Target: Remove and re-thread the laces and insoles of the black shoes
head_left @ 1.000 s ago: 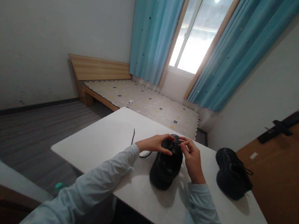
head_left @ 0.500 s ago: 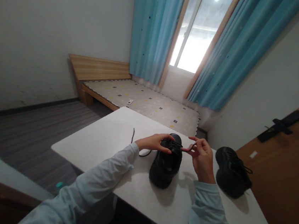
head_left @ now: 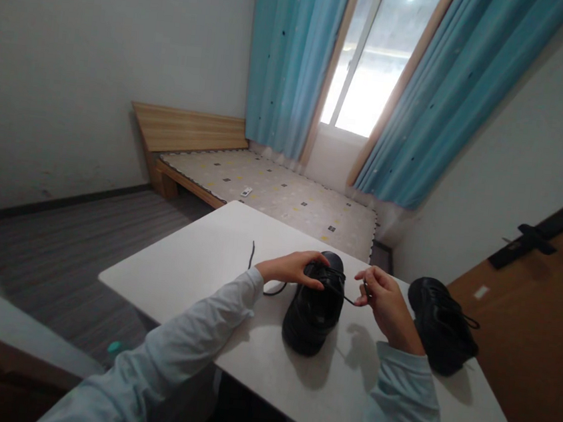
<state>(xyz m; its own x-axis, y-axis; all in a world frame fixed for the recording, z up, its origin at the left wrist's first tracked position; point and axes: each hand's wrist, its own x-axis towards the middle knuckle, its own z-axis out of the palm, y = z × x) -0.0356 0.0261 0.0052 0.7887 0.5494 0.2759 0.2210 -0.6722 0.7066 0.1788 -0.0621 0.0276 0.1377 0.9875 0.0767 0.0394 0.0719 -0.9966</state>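
A black lace-up shoe (head_left: 311, 315) stands on the white table (head_left: 181, 254), its toe pointing away from me. My left hand (head_left: 295, 268) grips the shoe's upper from the left, thumb and fingers spread around the lacing. Off the shoe's right side, my right hand (head_left: 381, 299) pinches a black shoelace (head_left: 349, 301) that runs taut-looking from the eyelets to my fingers. The lace's other end (head_left: 273, 293) trails loose on the table to the left, passing behind my left wrist.
A second black shoe (head_left: 443, 327) sits at the table's right side, a lace loop sticking out. Beyond the table is a bed (head_left: 274, 187) with a small white remote (head_left: 246, 192) on it. A wooden door (head_left: 528, 297) stands at the right.
My right hand has moved right, away from the shoe, drawing out more lace on that side. My left hand and the shoe have stayed in place.
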